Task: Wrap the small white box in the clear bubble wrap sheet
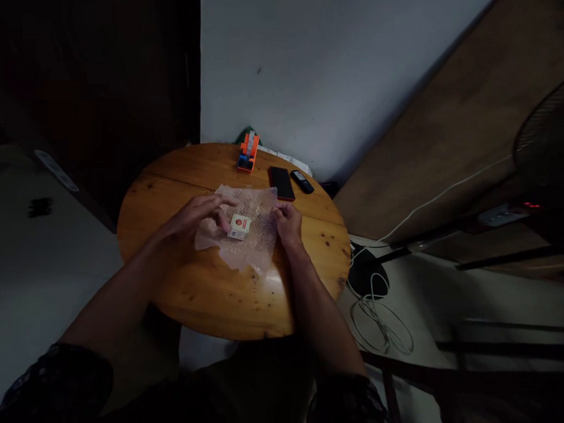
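Observation:
A small white box with a red mark lies on a sheet of clear bubble wrap spread over the round wooden table. My left hand rests on the sheet's left part, fingers stretched toward the box, with one fingertip touching its left side. My right hand sits at the sheet's right edge, fingers curled and pinching the wrap there.
At the table's far side stand an orange tape dispenser, a black phone and a dark remote. A white wall rises behind. White cables and a fan base lie on the floor at right.

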Motion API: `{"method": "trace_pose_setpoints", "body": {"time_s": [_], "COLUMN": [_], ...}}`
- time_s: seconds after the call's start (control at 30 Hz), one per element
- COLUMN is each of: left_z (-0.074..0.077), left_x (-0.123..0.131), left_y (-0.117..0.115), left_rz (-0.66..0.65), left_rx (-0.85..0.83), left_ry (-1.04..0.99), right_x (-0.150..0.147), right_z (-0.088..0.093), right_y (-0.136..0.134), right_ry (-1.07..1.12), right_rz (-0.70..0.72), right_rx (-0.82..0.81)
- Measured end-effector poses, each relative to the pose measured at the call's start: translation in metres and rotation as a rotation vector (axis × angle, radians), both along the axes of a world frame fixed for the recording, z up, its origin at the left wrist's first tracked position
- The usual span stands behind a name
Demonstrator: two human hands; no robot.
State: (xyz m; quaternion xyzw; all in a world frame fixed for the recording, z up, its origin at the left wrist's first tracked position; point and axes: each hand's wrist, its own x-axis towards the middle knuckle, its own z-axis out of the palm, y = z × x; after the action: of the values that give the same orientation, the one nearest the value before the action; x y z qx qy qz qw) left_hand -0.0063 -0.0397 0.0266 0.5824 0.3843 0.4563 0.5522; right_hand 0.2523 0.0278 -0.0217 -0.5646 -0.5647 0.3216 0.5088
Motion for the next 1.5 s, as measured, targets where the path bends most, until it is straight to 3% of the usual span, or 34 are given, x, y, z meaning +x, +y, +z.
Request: {"method": "trace_pose_setpoints", "body": {"time_s": [0.07,0.13,0.2,0.27,0.3,0.37,0.47,0.57,0.73,0.83,0.93,1.1,1.2,1.33,1.43,1.5], "left_z": [0.006,0.008,0.005,-0.002,-0.006,-0.016,-0.028,-0.033,-0.029,-0.031,-0.038,-0.045,-0.047,-0.049,-0.049,-0.049], "left_x": [-0.006,-0.008,-0.007,-0.003,0.000,0.005,0.013,0.020,0.028,0.031,0.034,0.036,0.037,0.038,0.038,0.037], "left_y": [-0.008,-0.011,-0.008,0.000,0.005,0.012,0.016,0.013,0.005,0.005,0.006,0.006,0.004,0.003,0.005,0.006], "left_rz": [-0.289,-0.342,-0.207,0.011,0.058,0.037,-0.089,-0.102,-0.090,-0.064,-0.058,-0.186,-0.213,-0.211,-0.218,-0.231], "left_rx": [-0.189,-0.259,-0.193,-0.029,0.038,0.106,0.143,0.168,0.132,0.180,0.272,0.472,0.484,0.495,0.485,0.477], "left_ry": [0.013,0.067,0.058,0.040,0.068,0.134,0.197,0.283,0.417,0.539,0.668,0.908,1.025,1.052,1.056,1.047], "right_x": [0.002,0.004,0.005,0.005,0.004,-0.001,-0.015,-0.027,-0.025,-0.019,-0.011,0.031,0.063,0.086,0.077,0.057], "right_z": [0.000,0.000,0.003,0.007,0.010,0.017,0.027,0.033,0.031,0.034,0.044,0.059,0.055,0.046,0.053,0.064], "right_y": [-0.001,-0.003,-0.006,-0.010,-0.013,-0.018,-0.030,-0.041,-0.042,-0.039,-0.038,-0.048,-0.060,-0.073,-0.084,-0.094], "right_ry": [-0.179,-0.368,-0.509,-0.580,-0.576,-0.490,-0.312,-0.347,-0.612,-0.616,-0.565,-0.675,-0.703,-0.978,-1.032,-0.935], "right_rz": [-0.058,-0.101,-0.123,-0.132,-0.122,-0.019,0.309,0.572,0.636,0.656,0.617,0.404,0.206,-0.057,-0.145,-0.092], "right_rx": [0.000,-0.020,-0.006,0.062,0.108,0.187,0.215,0.229,0.127,0.067,0.024,0.005,-0.043,-0.159,-0.031,0.149]}}
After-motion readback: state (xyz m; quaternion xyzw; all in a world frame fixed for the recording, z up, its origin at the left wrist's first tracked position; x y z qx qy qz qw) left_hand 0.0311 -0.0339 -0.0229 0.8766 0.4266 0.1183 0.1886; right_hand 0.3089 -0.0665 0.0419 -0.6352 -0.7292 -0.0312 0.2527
